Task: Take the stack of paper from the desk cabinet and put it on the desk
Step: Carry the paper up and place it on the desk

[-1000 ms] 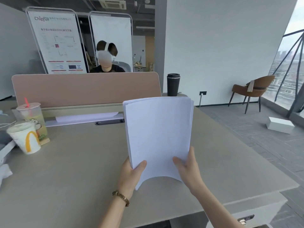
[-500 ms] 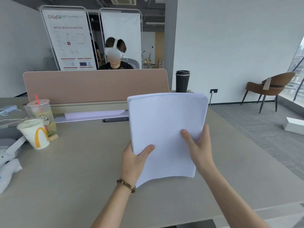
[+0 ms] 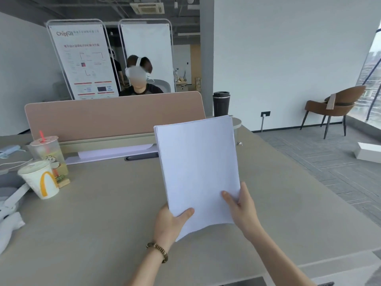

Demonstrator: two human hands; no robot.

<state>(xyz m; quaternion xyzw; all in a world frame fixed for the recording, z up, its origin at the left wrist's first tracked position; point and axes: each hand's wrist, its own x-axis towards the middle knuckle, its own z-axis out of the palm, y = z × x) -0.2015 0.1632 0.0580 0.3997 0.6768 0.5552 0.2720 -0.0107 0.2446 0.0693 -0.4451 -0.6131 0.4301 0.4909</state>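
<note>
A thick stack of white paper (image 3: 198, 166) is held up above the grey desk (image 3: 103, 219), its top tilted away from me. My left hand (image 3: 169, 223) grips the stack's lower left corner, thumb on the front. Gripping the lower right edge is my right hand (image 3: 241, 209), also with the thumb on the front. The bottom edge of the stack curls above the desk surface. The desk cabinet is out of view.
Two drink cups (image 3: 41, 178) stand at the desk's left, beside white gear (image 3: 10, 221). A pink divider panel (image 3: 115, 114) runs along the back, with a person sitting behind it. A black tumbler (image 3: 221, 103) stands at the back right. A brown chair (image 3: 334, 106) and a white box (image 3: 369, 154) are on the floor at right.
The stack has moved slightly forward and right over the desk with both hands still gripping it. My view has shifted, with the desk's right edge less in view.
</note>
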